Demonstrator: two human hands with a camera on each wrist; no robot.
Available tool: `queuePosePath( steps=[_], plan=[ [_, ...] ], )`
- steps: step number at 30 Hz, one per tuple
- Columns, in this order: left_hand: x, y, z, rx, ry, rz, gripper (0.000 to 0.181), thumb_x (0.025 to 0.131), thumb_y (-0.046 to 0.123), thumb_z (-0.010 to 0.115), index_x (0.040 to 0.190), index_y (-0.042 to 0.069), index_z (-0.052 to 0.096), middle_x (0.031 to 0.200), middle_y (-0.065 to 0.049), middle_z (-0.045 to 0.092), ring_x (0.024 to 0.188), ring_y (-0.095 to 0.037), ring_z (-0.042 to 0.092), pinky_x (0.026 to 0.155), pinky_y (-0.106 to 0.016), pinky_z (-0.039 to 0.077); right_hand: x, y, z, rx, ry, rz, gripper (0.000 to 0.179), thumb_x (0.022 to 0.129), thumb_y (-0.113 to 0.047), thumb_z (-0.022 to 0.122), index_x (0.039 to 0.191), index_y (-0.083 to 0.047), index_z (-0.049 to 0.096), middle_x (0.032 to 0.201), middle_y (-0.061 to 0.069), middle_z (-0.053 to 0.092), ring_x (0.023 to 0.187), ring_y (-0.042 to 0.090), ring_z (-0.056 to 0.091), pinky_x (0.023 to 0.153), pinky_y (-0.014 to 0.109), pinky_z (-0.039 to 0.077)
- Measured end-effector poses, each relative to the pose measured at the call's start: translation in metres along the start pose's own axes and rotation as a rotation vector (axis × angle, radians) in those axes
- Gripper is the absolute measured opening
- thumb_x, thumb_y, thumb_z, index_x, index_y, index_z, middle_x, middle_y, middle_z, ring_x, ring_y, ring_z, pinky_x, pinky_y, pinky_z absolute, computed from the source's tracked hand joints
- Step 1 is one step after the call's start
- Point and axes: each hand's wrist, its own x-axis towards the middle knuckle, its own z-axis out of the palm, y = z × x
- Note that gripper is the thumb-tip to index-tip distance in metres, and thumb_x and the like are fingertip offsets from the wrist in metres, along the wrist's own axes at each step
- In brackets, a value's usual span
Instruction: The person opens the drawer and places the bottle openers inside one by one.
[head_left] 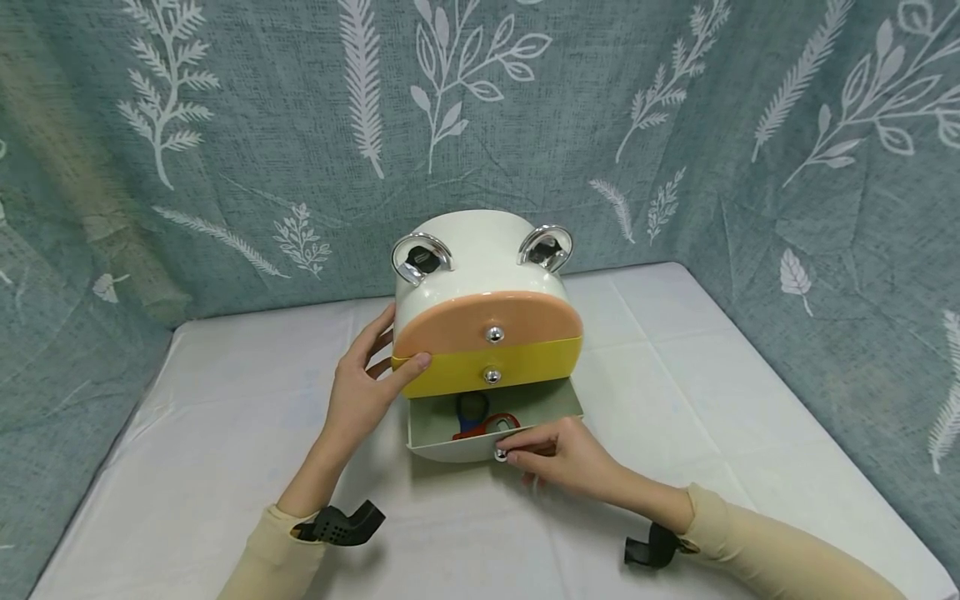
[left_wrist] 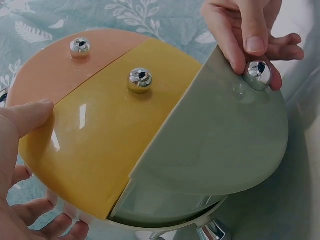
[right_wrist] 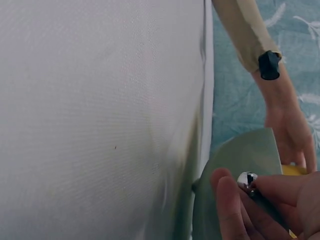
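A rounded white drawer box (head_left: 480, 250) has an orange top drawer (head_left: 450, 323), a yellow middle drawer (head_left: 450, 379) and a pale green bottom drawer (head_left: 450, 451), each with a silver knob. The green drawer stands pulled out. Inside it lie scissors with red handles (head_left: 472, 431) and a dark blue loop-handled item (head_left: 471, 408), partly hidden. My left hand (head_left: 360, 392) holds the box's left side, thumb on the front near the yellow drawer's upper edge, fingers round the side. With thumb and fingers, my right hand (head_left: 570, 458) pinches the green drawer's knob (left_wrist: 257, 75).
The box stands on a table with a white cloth (head_left: 247, 417). Behind it and at both sides hangs a green curtain (head_left: 300, 125) with white leaf prints. Two chrome-rimmed eye shapes (head_left: 422, 257) stick up from the box's top. Each wrist wears a black camera mount (head_left: 341, 525).
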Motion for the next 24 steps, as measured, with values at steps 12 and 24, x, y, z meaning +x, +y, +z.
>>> queuePosePath(
  steps=[12, 24],
  plan=[
    [-0.001, 0.003, 0.0, 0.013, 0.007, -0.011, 0.073, 0.089, 0.008, 0.074, 0.151, 0.003, 0.037, 0.151, -0.01, 0.039, 0.132, -0.028, 0.043, 0.102, -0.046, 0.042, 0.003, -0.031, 0.003, -0.02, 0.047, 0.041, 0.019, 0.088, 0.004, 0.071, 0.106, 0.002, 0.076, 0.098, 0.012, 0.073, 0.066, 0.039, 0.067, 0.053, 0.041, 0.057],
    [-0.002, 0.002, 0.002, -0.001, 0.009, -0.004, 0.073, 0.088, 0.007, 0.074, 0.151, 0.004, 0.037, 0.151, -0.009, 0.04, 0.131, -0.027, 0.043, 0.102, -0.045, 0.042, 0.016, -0.025, 0.003, 0.009, 0.115, 0.034, 0.018, 0.086, 0.006, 0.072, 0.104, 0.005, 0.075, 0.086, 0.019, 0.072, 0.062, 0.043, 0.065, 0.056, 0.049, 0.056]
  ],
)
